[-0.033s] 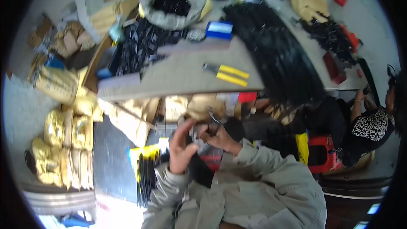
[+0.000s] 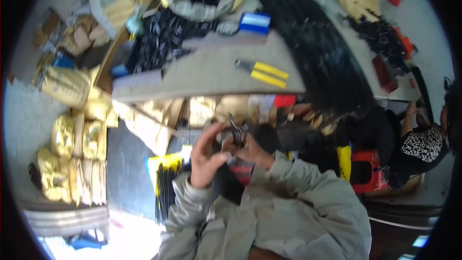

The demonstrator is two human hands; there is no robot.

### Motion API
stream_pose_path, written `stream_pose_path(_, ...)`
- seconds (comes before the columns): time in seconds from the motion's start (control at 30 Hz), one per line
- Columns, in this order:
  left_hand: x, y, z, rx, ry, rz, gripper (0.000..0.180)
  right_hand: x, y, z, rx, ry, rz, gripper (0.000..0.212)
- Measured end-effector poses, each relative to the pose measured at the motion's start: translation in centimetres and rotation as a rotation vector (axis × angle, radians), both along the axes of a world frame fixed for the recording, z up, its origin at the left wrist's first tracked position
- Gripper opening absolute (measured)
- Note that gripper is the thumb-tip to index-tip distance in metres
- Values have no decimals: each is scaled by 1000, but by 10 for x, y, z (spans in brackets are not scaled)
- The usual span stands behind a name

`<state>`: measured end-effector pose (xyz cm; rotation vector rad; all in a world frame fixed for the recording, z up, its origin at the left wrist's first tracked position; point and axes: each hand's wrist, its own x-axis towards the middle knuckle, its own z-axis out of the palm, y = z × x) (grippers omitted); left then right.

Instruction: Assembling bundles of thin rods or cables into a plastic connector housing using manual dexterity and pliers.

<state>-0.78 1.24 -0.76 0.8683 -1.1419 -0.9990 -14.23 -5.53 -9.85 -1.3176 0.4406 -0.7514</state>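
Below the near edge of the workbench, both my hands are raised in front of my body. My right hand (image 2: 254,153) is closed around a short bundle of thin, dark striped pieces (image 2: 235,130) that stick up past its fingers; their exact kind is blurred. Beside it, my left hand (image 2: 206,160) has its fingers curved and spread from the thumb, with a gap between them. The left thumb tip comes close to the right fingers; whether they touch cannot be made out. On the bench beyond lies a yellow-handled hand tool (image 2: 269,74), apart from both hands.
A long heap of black strips (image 2: 320,53) hangs over the workbench (image 2: 202,79) edge. Behind are a lined sack (image 2: 168,0) of black parts and a blue box (image 2: 255,22). Black strips in yellow wrapping (image 2: 166,183) stand left. Another person (image 2: 423,142) sits right, near a red stool (image 2: 370,171).
The view has shifted slightly, so the bench sits higher in the picture. The dark pieces in my right hand now stand more upright. My left hand keeps nearly the same curved pose.
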Motion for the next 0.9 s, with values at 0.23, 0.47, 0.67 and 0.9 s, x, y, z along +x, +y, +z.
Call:
stream_pose_path(0.23, 8, -8, 8, 38, 177, 59, 31, 9, 10, 16, 203, 68, 233, 23)
stream_pose_path(0.47, -10, -10, 0, -85, 56, 252, 28, 22, 4, 76, 86, -446, -304, 26)
stream_pose_path(0.67, -5, -6, 22, -1, 218, 189, 23, 16, -5, 88, -233, -149, -275, 23)
stream_pose_path(0.9, 41, -18, 9, -16, 183, -176, 18, 18, -40, 119, -517, 89, 151, 23)
